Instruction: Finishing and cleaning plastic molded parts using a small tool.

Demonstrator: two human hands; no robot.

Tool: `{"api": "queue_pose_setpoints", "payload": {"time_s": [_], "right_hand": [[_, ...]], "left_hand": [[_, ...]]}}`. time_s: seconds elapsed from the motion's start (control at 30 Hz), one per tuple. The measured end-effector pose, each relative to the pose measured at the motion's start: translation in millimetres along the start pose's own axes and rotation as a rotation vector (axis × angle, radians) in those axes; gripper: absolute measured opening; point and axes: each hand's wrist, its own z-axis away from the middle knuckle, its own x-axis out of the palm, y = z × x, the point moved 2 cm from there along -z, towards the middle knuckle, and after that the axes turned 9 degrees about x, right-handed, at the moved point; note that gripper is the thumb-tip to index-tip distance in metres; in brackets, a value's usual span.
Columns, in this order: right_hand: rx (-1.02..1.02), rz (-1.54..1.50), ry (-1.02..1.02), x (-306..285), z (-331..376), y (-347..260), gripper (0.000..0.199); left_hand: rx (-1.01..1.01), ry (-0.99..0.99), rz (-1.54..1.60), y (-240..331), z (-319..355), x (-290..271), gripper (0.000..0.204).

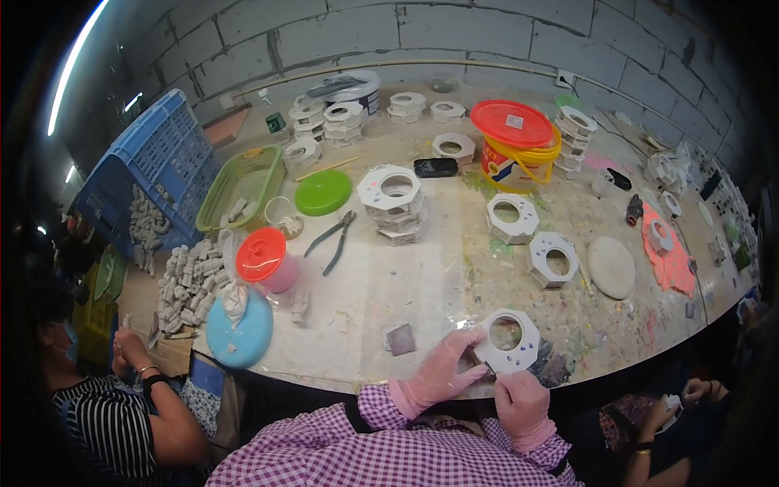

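Observation:
My left hand (438, 367), in a pink glove, grips the left edge of a white octagonal frame (526, 357) with a round hole and small blue marks on its face. The frame is tilted up at the table's front edge. My right hand (523, 406), also gloved, is closed at the frame's lower edge. A thin dark tip shows near its fingers, but what it pinches is too small to make out. A small grey-purple square pad (400, 339) lies left of my left hand. Two more marked frames, one octagonal frame (553, 258) and another octagonal frame (513, 217), stand farther back.
Left are a stack of frames (389, 193), pliers (331, 242), a pink tub (268, 261), a blue disc (239, 329) and a pile of grey pieces (191, 286). A yellow bucket with red lid (513, 123) stands behind. People sit at left (174, 422) and right (656, 422).

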Motion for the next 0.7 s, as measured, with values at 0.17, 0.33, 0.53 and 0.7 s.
{"api": "queue_pose_setpoints", "payload": {"time_s": [0.17, 0.33, 0.53, 0.7], "right_hand": [[0.026, 0.032, 0.024, -0.6, -0.9, 1.9, 0.005], [0.050, 0.032, 0.031, 0.5, 5.3, 4.6, 0.006], [0.041, 0.050, -0.045, -12.3, 3.4, -1.0, 0.007], [0.135, 0.046, 0.133, -25.4, -7.6, 22.7, 0.005]], "left_hand": [[-0.033, -0.013, 0.012, 0.7, -0.5, -0.8, 0.063], [-0.071, -0.022, 0.002, -3.0, 0.1, 0.4, 0.060], [-0.019, -0.021, -0.014, -4.0, -1.5, 1.9, 0.063], [-0.028, -0.030, -0.030, -1.7, -3.1, 1.4, 0.065]]}}
